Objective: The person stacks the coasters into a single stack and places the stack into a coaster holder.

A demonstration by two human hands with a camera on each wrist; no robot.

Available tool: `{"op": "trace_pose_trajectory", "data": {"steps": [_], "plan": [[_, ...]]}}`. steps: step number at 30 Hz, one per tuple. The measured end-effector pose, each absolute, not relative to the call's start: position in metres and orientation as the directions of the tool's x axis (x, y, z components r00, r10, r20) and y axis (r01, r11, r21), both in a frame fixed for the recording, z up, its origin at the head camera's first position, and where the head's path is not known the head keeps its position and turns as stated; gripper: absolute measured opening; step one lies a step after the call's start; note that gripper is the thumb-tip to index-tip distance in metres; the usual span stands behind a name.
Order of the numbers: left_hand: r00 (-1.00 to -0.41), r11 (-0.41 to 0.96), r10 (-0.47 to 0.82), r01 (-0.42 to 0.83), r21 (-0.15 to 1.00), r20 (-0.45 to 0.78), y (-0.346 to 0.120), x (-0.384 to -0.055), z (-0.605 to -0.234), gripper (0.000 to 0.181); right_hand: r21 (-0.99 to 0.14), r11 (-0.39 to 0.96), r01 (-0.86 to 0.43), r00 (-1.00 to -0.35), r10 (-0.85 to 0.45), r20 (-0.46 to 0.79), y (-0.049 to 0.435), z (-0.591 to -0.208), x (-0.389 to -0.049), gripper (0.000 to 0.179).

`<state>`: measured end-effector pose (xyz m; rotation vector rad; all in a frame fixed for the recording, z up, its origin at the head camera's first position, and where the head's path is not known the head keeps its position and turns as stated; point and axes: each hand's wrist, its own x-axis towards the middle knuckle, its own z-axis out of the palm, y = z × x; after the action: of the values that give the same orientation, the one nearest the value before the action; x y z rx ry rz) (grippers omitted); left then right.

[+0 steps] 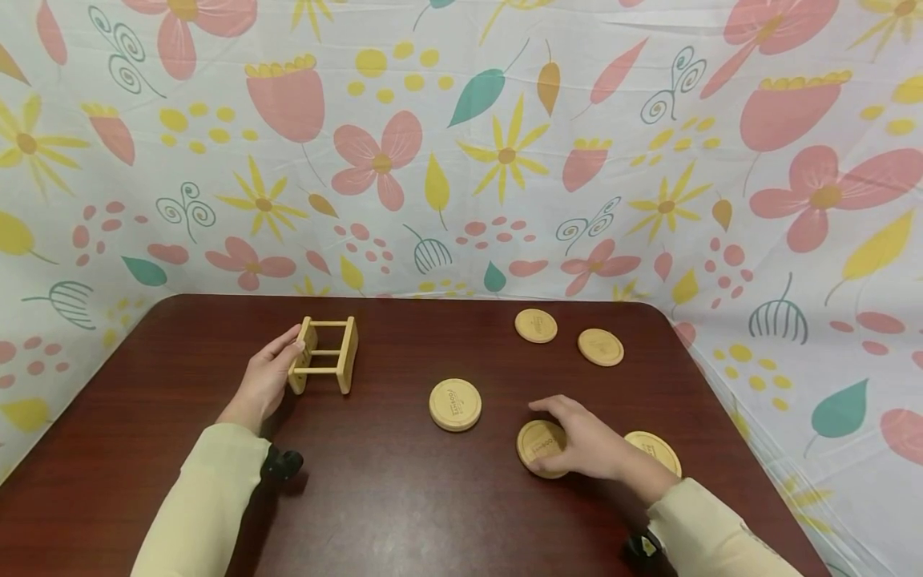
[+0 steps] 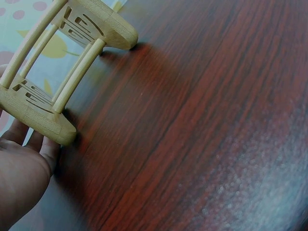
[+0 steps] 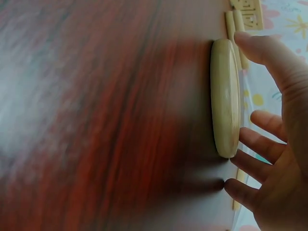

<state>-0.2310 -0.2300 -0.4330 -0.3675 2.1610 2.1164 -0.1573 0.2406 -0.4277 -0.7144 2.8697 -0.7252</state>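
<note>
A small wooden coaster rack [image 1: 348, 359] with rods between two cut-out side panels stands at the table's left. My left hand [image 1: 264, 383] holds its left panel, fingers along the outside; the left wrist view shows the rack [image 2: 118, 29] close up. Over a round wooden coaster [image 1: 539, 450] in front of me, my right hand [image 1: 590, 445] spreads its thumb and fingers about the rim. In the right wrist view that coaster [image 3: 224, 98] lies flat, the thumb beside one end and the fingertips [image 3: 238, 188] around the other.
Left of the right hand lies another coaster [image 1: 455, 405]. Two more, a far coaster [image 1: 536, 326] and its neighbour [image 1: 601, 347], lie near the back right. One coaster [image 1: 654, 450] is partly behind the right forearm. A flowered cloth [image 1: 461, 200] hangs behind the dark table [image 1: 389, 481].
</note>
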Motion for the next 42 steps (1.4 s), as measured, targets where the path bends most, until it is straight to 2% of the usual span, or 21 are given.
{"op": "trace_pose_trajectory", "data": {"steps": [26,42], "plan": [[-0.969,0.01,-0.1,-0.228,0.974,-0.226,-0.232,-0.231,-0.434,0.057,-0.4,0.794,-0.458,-0.864,-0.504,-0.011,0.256,-0.433,-0.152,0.089],[-0.965,0.012,-0.104,-0.244,0.97,-0.242,-0.231,-0.231,-0.433,0.055,-0.411,0.793,-0.45,-0.87,-0.493,-0.001,0.254,-0.432,-0.154,0.081]]}}
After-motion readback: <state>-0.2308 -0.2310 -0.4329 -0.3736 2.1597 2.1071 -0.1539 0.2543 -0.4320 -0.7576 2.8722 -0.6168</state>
